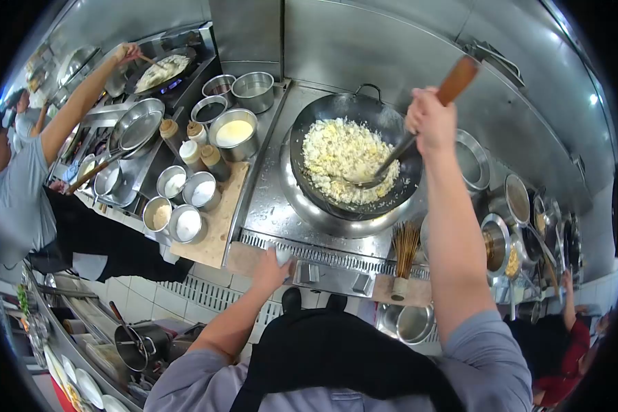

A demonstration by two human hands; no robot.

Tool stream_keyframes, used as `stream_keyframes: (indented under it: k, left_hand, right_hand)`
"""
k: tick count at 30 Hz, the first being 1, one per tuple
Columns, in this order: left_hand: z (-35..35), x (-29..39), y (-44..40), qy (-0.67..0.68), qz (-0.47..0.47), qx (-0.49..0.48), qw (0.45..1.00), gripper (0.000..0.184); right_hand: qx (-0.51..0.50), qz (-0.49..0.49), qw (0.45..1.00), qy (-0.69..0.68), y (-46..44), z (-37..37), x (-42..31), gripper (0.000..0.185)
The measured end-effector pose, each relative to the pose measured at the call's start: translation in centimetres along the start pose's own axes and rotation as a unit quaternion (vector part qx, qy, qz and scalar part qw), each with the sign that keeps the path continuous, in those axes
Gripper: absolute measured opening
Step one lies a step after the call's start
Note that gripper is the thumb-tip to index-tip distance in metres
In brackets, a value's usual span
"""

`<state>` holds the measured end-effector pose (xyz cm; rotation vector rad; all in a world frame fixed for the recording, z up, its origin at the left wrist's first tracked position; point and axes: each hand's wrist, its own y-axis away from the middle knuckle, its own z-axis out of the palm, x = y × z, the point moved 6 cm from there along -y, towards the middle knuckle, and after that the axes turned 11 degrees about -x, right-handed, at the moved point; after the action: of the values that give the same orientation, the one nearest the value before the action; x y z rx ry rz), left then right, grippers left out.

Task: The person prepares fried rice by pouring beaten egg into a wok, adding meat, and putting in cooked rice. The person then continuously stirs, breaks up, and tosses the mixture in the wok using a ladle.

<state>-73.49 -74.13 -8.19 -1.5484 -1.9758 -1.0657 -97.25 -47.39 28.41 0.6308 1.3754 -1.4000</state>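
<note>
My right hand (pixel 432 122) is closed around the long handle of a wok ladle (pixel 399 147), which has a wooden grip end. The ladle's metal head reaches down into fried rice (pixel 343 154) with yellow egg bits, inside a black wok (pixel 316 113) on the burner. My left hand (pixel 270 271) is closed at the stove's front edge, left of the wok. A folded white cloth (pixel 283 256) shows at its fingers.
Left of the wok, a wooden board (pixel 220 237) bears seasoning tins and squeeze bottles; a pot of yellow liquid (pixel 234 132) stands behind. Bamboo sticks (pixel 405 247) stand front right. Strainers (pixel 517 199) crowd the right side. A co-worker (pixel 20 199) stirs another wok (pixel 166 72) at left.
</note>
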Motion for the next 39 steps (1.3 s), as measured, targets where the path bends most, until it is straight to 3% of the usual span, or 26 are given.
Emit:
stream_keyframes:
  k: [1, 3, 5, 6, 7, 9, 11, 12, 13, 15, 16, 18, 19, 21, 23, 24, 25, 27, 29, 30, 32, 36, 39]
  left_hand:
    - [0.1, 0.0, 0.5, -0.118, -0.014, -0.002, 0.993, 0.057]
    - [-0.2, 1.5, 0.8, -0.112, -0.034, 0.002, 0.993, 0.056]
    - [-0.2, 2.1, 1.9, -0.113, -0.053, -0.004, 0.992, 0.056]
    - [-0.6, 2.5, 2.1, -0.156, -0.042, 0.011, 0.987, 0.056]
    - [-1.2, 3.3, 2.0, -0.196, -0.032, 0.032, 0.980, 0.056]
    - [-2.4, 4.6, 4.4, -0.225, -0.037, 0.036, 0.973, 0.053]
    - [-4.6, 6.3, 7.5, -0.143, 0.141, 0.255, 0.946, 0.049]
    - [-3.9, 5.6, 9.0, -0.115, 0.183, 0.254, 0.943, 0.043]
    - [-2.6, 5.4, 10.3, -0.109, 0.220, 0.192, 0.950, 0.038]
    - [2.5, 3.9, 11.7, -0.090, 0.267, 0.030, 0.959, 0.030]
    - [6.7, 2.1, 11.4, -0.076, 0.274, -0.066, 0.957, 0.026]
    - [14.4, 0.9, 10.3, -0.099, 0.273, -0.253, 0.923, 0.021]
    - [16.7, 1.4, 9.6, -0.106, 0.275, -0.265, 0.918, 0.022]
    - [21.5, 2.3, 7.5, -0.106, 0.280, -0.273, 0.914, 0.024]
    - [26.1, 1.6, 5.3, -0.164, 0.264, -0.222, 0.924, 0.032]
    - [27.8, 1.3, 4.4, -0.160, 0.265, -0.226, 0.924, 0.032]
    - [29.6, 0.7, 3.8, -0.176, 0.245, -0.266, 0.916, 0.037]
    - [30.7, 1.0, 2.8, -0.193, 0.227, -0.302, 0.906, 0.042]
    - [30.4, 1.1, 2.9, -0.212, 0.142, -0.379, 0.889, 0.052]
    - [30.6, 0.9, 2.9, -0.214, 0.143, -0.380, 0.888, 0.052]
    - [31.7, 0.1, 3.0, -0.220, 0.123, -0.418, 0.873, 0.064]
    - [31.8, 0.7, 3.2, -0.230, 0.097, -0.461, 0.852, 0.064]
    - [32.8, 0.9, 2.5, -0.217, 0.102, -0.474, 0.847, 0.061]
  right_hand:
    - [-0.043, -0.028, 0.999, -0.012, 0.5, 0.8, -2.0, 0.030]
    - [-0.091, -0.092, 0.990, -0.056, 2.5, 1.9, -3.3, 0.029]
    - [0.100, -0.025, 0.995, -0.001, 3.3, 0.8, 4.9, 0.026]
    - [-0.023, -0.031, 0.998, -0.042, 2.8, 0.4, 7.5, 0.027]
    - [-0.032, -0.033, 0.998, -0.042, 1.0, 0.6, 6.3, 0.027]
    - [-0.035, 0.062, 0.997, 0.041, -1.6, 1.5, 3.2, 0.025]
    - [-0.041, 0.004, 0.998, 0.039, -2.6, 2.3, -1.0, 0.023]
    - [-0.068, -0.048, 0.996, 0.012, -2.3, 2.5, -2.6, 0.021]
    - [-0.069, -0.046, 0.996, 0.015, -2.3, 2.3, -1.5, 0.021]
    - [0.059, -0.118, 0.990, -0.045, -1.3, -0.1, 2.9, 0.018]
    - [0.013, -0.036, 0.998, -0.055, -1.4, -0.5, 7.8, 0.015]
    - [-0.025, 0.023, 0.999, -0.023, -4.2, 0.4, 5.5, 0.017]
    - [-0.054, 0.086, 0.995, 0.007, -4.7, 1.0, 4.2, 0.019]
    - [-0.073, 0.061, 0.995, 0.043, -4.9, 1.9, 1.2, 0.023]
    - [-0.096, -0.097, 0.990, -0.028, -3.0, 2.1, -1.2, 0.028]
    - [-0.049, -0.117, 0.990, -0.068, -2.1, 1.4, 0.4, 0.030]
    - [0.061, -0.129, 0.990, -0.011, -1.6, 0.5, 3.6, 0.033]
    - [-0.018, -0.025, 0.999, -0.030, -2.2, -0.3, 6.6, 0.032]
    - [-0.040, 0.010, 0.999, -0.027, -2.8, -0.3, 3.9, 0.032]
    - [-0.063, 0.044, 0.997, -0.025, -3.2, 0.1, 2.1, 0.032]
    - [-0.089, 0.012, 0.996, -0.024, -0.6, 0.8, -1.6, 0.033]
    - [-0.079, 0.058, 0.995, -0.018, 1.6, -1.0, 2.6, 0.034]
    - [-0.069, 0.074, 0.995, -0.026, 0.4, -1.9, -1.6, 0.033]
